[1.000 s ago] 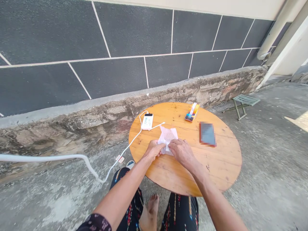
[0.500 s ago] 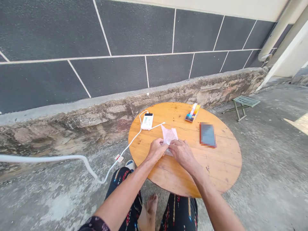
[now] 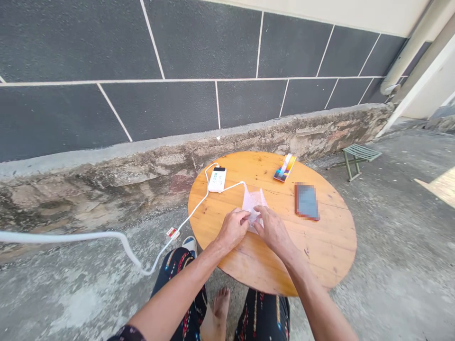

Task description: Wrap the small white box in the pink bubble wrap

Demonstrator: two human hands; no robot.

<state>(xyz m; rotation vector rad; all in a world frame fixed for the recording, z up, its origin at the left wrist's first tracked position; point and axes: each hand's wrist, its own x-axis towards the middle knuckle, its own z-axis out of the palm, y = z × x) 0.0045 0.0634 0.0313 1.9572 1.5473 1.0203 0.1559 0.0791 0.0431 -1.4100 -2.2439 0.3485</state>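
Observation:
A crinkled, see-through pinkish-white sheet [image 3: 252, 201] lies on the round wooden table [image 3: 284, 265], its kind hard to make out. My left hand [image 3: 233, 228] is closed at its left edge, thumb and fingers pressed together there. Over the right side of the sheet rests my right hand [image 3: 273, 229], thumb and forefinger spread apart. Part of the sheet is hidden beneath my fingers. Just beyond it ends a white cable from a white power bank [image 3: 217, 180].
A tape dispenser [image 3: 285, 168] stands at the back right of the table. Nearer lies a blurred dark rectangular item [image 3: 306, 201]. A white cord [image 3: 106, 235] hangs off the left side. Behind runs a tiled wall [image 3: 245, 104]; a folding stool [image 3: 357, 156] stands right.
My right hand's thumb and forefinger have parted and moved slightly right. The sheet's far end has shifted a little right and reopened upward. My left hand keeps about the same place.

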